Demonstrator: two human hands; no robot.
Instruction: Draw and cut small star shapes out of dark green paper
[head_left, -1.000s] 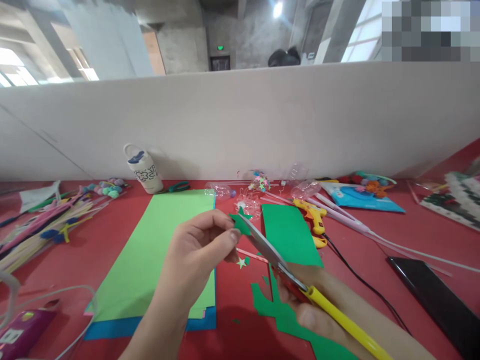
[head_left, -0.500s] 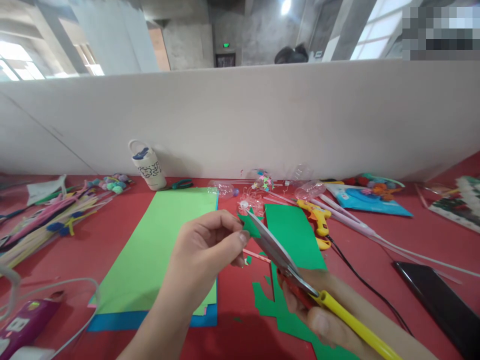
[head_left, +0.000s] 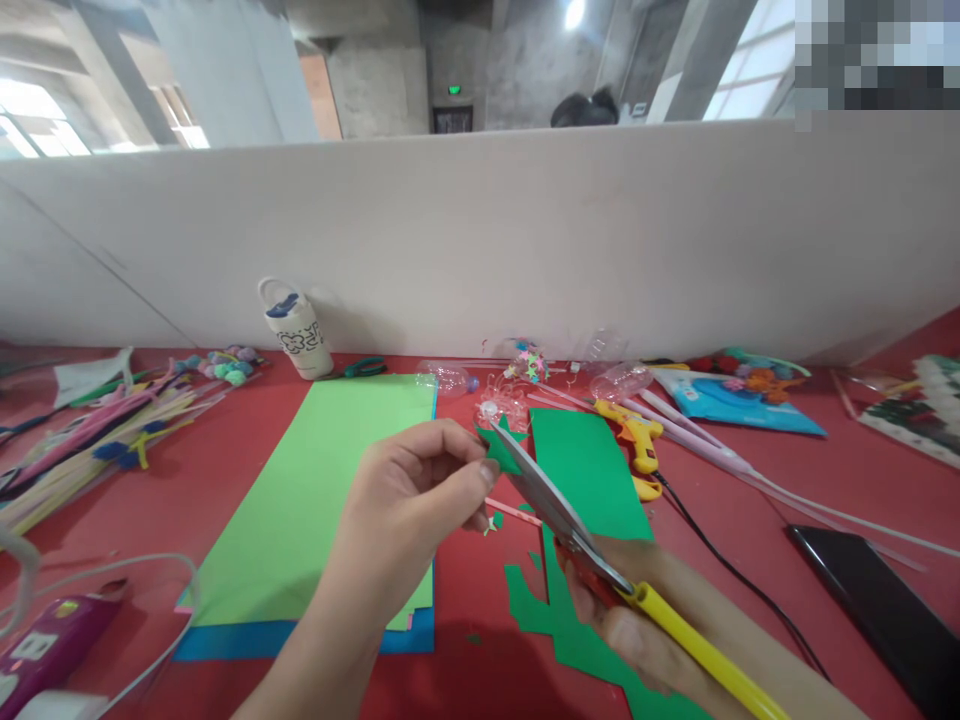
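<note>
My left hand pinches a small dark green paper star between thumb and fingers, held above the red table. My right hand grips yellow-handled scissors, whose blades point up and left and meet the star's edge. Below them lie a dark green paper sheet and jagged green offcuts. A tiny star cutout rests on the table under my left fingers.
A light green sheet on a blue one lies to the left. A yellow glue gun with black cord, a dark phone, pipe cleaners, a white bottle, teal scissors and a white partition surround them.
The view has shifted slightly, so everything sits a little further right in the picture. Both hands keep their hold, with the blades still at the star's edge.
</note>
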